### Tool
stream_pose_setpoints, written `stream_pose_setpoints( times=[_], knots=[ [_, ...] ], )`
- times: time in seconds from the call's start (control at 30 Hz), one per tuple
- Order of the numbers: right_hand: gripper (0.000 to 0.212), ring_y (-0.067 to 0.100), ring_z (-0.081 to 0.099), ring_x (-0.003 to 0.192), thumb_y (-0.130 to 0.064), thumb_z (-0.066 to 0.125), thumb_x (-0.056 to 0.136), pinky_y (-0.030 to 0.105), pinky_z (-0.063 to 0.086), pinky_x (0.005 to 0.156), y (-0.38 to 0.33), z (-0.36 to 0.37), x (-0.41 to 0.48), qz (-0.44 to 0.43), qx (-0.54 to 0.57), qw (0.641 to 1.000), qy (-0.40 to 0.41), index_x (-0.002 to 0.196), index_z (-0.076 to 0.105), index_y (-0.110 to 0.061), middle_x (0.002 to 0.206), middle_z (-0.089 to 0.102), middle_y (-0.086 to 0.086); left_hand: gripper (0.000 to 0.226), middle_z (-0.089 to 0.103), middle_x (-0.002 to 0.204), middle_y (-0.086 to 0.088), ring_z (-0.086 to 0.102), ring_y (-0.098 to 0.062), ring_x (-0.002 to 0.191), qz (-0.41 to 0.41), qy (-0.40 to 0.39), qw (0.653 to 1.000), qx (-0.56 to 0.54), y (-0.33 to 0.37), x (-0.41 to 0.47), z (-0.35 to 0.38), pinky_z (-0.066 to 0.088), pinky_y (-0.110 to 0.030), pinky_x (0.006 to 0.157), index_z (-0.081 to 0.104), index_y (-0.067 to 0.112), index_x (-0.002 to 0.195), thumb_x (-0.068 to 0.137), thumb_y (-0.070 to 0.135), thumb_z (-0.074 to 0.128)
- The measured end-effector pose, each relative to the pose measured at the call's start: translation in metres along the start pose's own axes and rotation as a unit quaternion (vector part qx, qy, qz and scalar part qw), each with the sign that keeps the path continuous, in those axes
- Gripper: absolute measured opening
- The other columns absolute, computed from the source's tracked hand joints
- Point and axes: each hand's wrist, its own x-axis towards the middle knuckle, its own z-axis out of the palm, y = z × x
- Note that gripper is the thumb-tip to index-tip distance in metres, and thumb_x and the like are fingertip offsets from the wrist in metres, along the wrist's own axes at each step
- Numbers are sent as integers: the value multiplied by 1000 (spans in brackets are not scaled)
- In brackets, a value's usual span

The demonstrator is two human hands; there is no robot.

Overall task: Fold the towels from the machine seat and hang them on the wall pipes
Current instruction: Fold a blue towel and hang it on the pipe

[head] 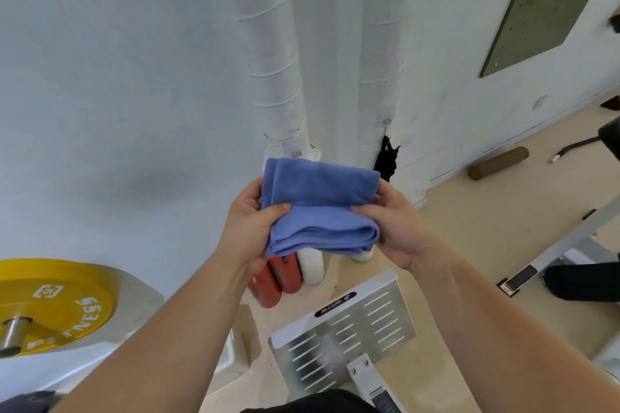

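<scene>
A blue towel [318, 204], folded into a thick pad, hangs in the air between both hands at the centre of the head view. My left hand [250, 225] grips its left edge, thumb on top. My right hand [392, 225] grips the right edge, thumb pressed onto the fold. Behind the towel two white wrapped wall pipes [271, 54] run up the white wall, the second pipe [382, 54] to the right. A black item [387, 157] hangs at the right pipe's foot.
A yellow weight plate [57, 305] sits on a bar at lower left. Red cylinders [278, 275] and a white roll [312, 265] stand by the wall. A slotted metal footplate [345, 329] lies below my hands. A brown roller [498, 163] and machine frame [570, 245] are at right.
</scene>
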Motion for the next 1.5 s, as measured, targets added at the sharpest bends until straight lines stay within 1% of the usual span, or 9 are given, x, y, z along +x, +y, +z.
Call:
stream_pose_setpoints(
  times=[0.2, 0.4, 0.57, 0.73, 0.83, 0.9, 1.2, 1.33, 1.5],
  knots=[
    [24, 28, 71, 93, 13, 46, 94, 32, 60, 72, -8, 5, 9, -9, 41, 999, -6, 95, 68, 2, 106, 74, 13, 28, 74, 91, -13, 70, -28, 78, -31, -22, 990, -138, -6, 5, -12, 59, -32, 62, 69, 12, 69, 83, -8, 55],
    [51, 25, 70, 96, 23, 44, 80, 32, 59, 82, 5, 30, 37, -75, -91, 993, 4, 62, 72, -16, 105, 72, 2, 40, 72, 113, -17, 69, -32, 105, -214, -74, 953, -200, -13, 28, -48, 53, -44, 97, 71, 6, 109, 92, 38, 56],
    [46, 18, 66, 106, 18, 42, 84, 35, 54, 96, 17, 53, 71, -89, -191, 976, 48, 75, 73, -13, 117, 68, 3, 36, 71, 119, -23, 71, -36, 104, -188, -50, 981, -12, -24, 67, -72, 57, -46, 89, 64, 6, 122, 88, 12, 73],
    [30, 25, 64, 100, -23, 44, 96, 40, 53, 84, 16, 82, 88, 97, 29, 994, 48, 118, 64, -24, 113, 69, 7, 38, 76, 104, -15, 75, -30, 91, -155, -33, 987, 35, -26, 105, -99, 60, -41, 77, 66, 9, 113, 79, 15, 81],
    [37, 19, 70, 108, -47, 60, 95, 45, 58, 90, 29, 87, 98, 163, 15, 985, 49, 127, 61, -30, 126, 70, 2, 23, 76, 97, -18, 74, -29, 84, -154, -43, 986, 38, -33, 119, -106, 59, -40, 74, 68, 5, 108, 86, 7, 76],
    [62, 20, 67, 116, -35, 77, 83, 49, 55, 99, 42, 84, 106, 166, -35, 985, 40, 139, 51, -30, 131, 67, -1, 16, 76, 92, -19, 73, -30, 80, -174, -36, 984, 5, -37, 125, -108, 58, -41, 75, 69, 4, 103, 88, 4, 73],
    [36, 27, 72, 105, 4, 61, 93, 38, 61, 80, 48, 44, 170, 142, 3, 990, 7, 127, 57, -8, 118, 71, 16, 44, 72, 110, -20, 72, -36, 98, -197, -60, 977, 49, -55, 160, -96, 58, -52, 83, 60, 12, 116, 78, 11, 81],
    [39, 21, 71, 95, 7, 69, 87, 33, 61, 73, 45, 15, 223, 91, -121, 989, -2, 121, 58, -8, 111, 70, 14, 31, 70, 106, -15, 72, -27, 87, -162, 14, 982, 92, -73, 189, -75, 59, -35, 60, 59, 14, 114, 88, 4, 74],
    [38, 23, 69, 93, 1, 74, 85, 41, 63, 76, 42, -5, 284, -2, -238, 971, -36, 119, 59, -7, 106, 69, 17, 24, 75, 100, -10, 74, -29, 90, -124, 96, 984, 82, -93, 226, -56, 63, -43, 74, 65, 17, 105, 88, 0, 72]
  ],
)
